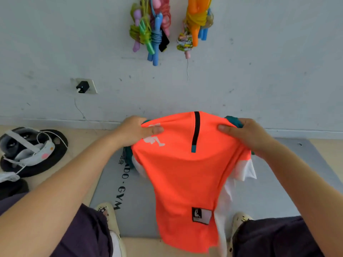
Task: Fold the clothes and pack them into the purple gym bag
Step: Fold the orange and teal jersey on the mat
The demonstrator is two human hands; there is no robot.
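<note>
Orange shirt [185,182] held up over grey mat [278,191], collar toward wall, hem hanging toward feet, long axis vertical. Left hand [135,130] and right hand [246,134] fingers pinch shoulders.

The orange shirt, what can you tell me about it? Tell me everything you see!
The bright orange sports shirt looks thin and smooth. It has a short black strip down from the neck with a teal end, teal at the shoulders, white parts at the sides, a white figure print near one shoulder and a small black patch near the hem. It hangs unfolded over the grey gym mat. The left hand and right hand each pinch a shoulder, fingers in front.
</note>
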